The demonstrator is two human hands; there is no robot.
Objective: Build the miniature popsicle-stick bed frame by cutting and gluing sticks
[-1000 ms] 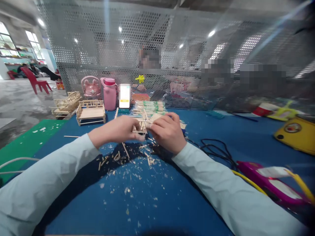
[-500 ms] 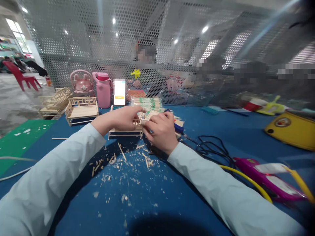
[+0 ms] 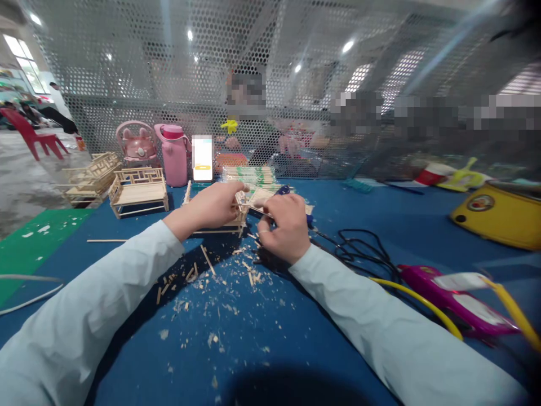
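A small wooden stick frame point(image 3: 220, 230) stands on the blue table at centre, partly covered by my left hand point(image 3: 215, 206). The fingers of that hand are bent over the frame's right end and closed on it. Just to the right, my right hand point(image 3: 284, 225) is curled, thumb and fingertips drawn together; whatever lies between them is too small to make out. Behind it are a pale wooden piece point(image 3: 260, 197) and a dark blue tool point(image 3: 283, 190), partly hidden. A finished-looking miniature bench point(image 3: 139, 192) of sticks stands at the left.
More stick benches point(image 3: 91, 177) are at far left. A pink bottle point(image 3: 174, 158), a lit phone point(image 3: 203, 159) and bundled sticks point(image 3: 249, 177) line the mesh. Offcuts point(image 3: 169, 282) litter the table. Black cables point(image 3: 367, 248), a purple power strip point(image 3: 460, 301) and a yellow container point(image 3: 499, 217) are right.
My right hand has drawn slightly right, away from the frame's end, and its fingers are curled more tightly. My left hand stays at the frame. The whole view has shifted a little.
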